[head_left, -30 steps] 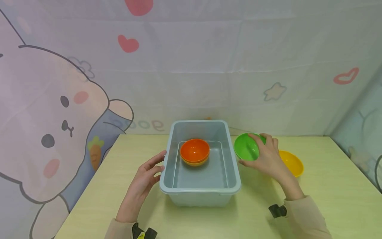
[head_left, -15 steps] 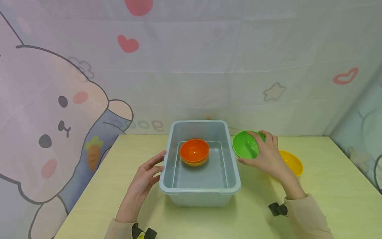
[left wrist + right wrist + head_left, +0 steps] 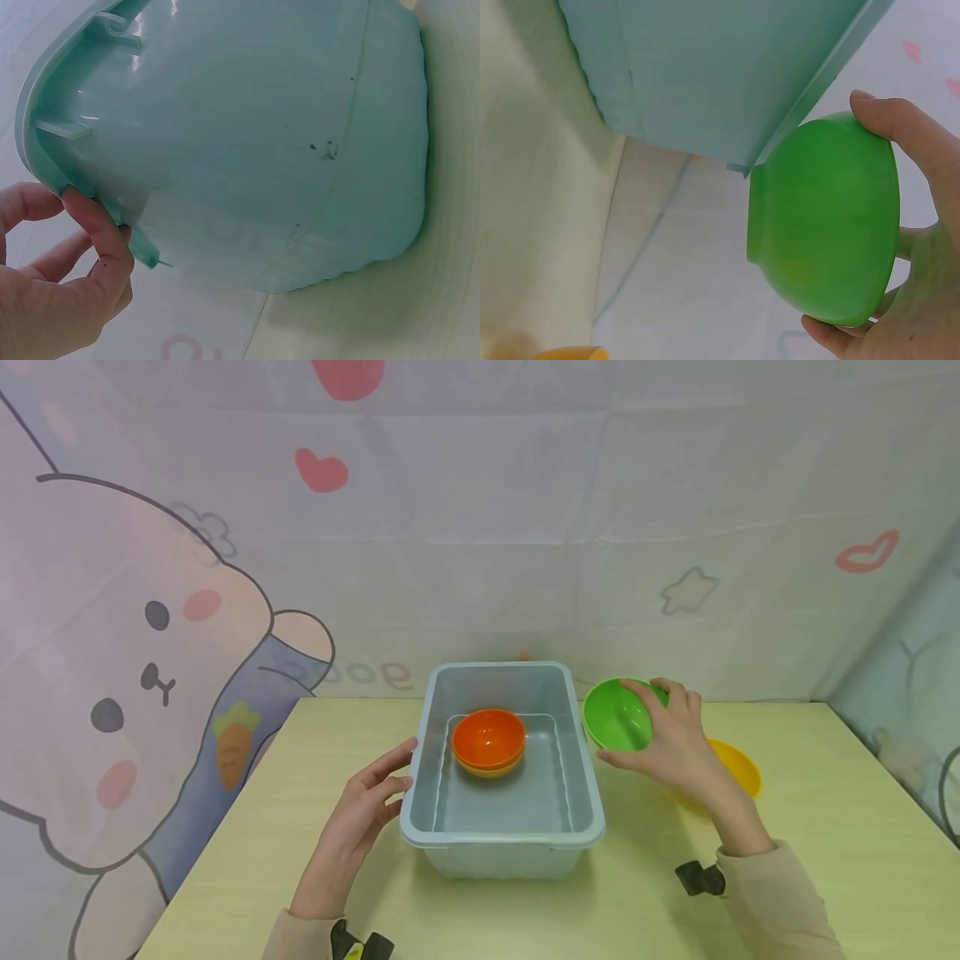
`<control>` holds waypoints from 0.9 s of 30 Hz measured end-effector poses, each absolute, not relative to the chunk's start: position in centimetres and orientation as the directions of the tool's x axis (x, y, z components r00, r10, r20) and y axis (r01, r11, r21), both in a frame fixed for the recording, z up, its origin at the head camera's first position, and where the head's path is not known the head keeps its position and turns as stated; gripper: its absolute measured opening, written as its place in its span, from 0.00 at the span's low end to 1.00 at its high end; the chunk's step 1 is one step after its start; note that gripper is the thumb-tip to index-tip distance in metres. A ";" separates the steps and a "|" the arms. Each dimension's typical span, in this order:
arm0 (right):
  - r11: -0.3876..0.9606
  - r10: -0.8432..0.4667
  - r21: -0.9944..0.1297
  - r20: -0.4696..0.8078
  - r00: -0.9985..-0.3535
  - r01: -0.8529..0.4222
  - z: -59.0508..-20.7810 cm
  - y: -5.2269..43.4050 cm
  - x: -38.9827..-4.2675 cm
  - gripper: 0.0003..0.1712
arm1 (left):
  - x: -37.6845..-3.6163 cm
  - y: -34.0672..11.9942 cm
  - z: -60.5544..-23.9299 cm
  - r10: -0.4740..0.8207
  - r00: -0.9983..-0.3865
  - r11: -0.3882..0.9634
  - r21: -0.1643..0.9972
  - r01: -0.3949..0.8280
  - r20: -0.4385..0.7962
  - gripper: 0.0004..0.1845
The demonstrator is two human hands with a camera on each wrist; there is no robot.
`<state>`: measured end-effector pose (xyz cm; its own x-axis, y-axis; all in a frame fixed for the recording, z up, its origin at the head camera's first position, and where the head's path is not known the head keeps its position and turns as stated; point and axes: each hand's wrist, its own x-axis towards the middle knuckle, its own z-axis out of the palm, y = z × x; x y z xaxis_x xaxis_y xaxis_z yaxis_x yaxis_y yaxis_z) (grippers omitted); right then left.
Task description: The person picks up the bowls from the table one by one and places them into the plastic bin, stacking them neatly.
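Note:
My right hand (image 3: 678,747) grips a green bowl (image 3: 615,717) by its rim, thumb on one side and fingers on the other. The bowl is tilted, close beside the right rim of a grey-blue plastic bin (image 3: 504,839); in the right wrist view its green outside (image 3: 825,217) overlaps the bin's edge. My left hand (image 3: 363,802) is at the bin's left side, its fingertips (image 3: 97,217) curled at the rim. Inside the bin an orange bowl (image 3: 489,739) sits nested in a yellow bowl (image 3: 491,772).
Another yellow bowl (image 3: 738,767) stands on the light wooden table (image 3: 840,827), partly hidden behind my right wrist. A printed cloth (image 3: 510,527) hangs along the table's back edge. A dark cable (image 3: 951,793) shows at the far right.
My right hand has raised the green bowl slightly and brought it a little to the left, toward the bin. The left hand and the bin have stayed in place.

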<state>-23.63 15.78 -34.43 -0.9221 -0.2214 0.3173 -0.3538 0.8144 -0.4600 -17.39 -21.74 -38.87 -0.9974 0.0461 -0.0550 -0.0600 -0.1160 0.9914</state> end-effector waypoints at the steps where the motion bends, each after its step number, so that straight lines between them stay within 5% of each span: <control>1: 0.813 -0.224 -0.460 0.320 -0.921 -0.358 -34.3 15.7 -23.7 0.54 | -17.4 -21.8 -38.9 0.047 -0.997 -0.117 0.991 -0.059 -0.054 0.30; 27: 0.781 -0.302 -0.459 0.314 -0.900 -0.422 -32.0 13.5 -24.6 0.54 | -17.3 -21.8 -38.8 0.041 -0.998 -0.120 0.991 -0.061 -0.057 0.30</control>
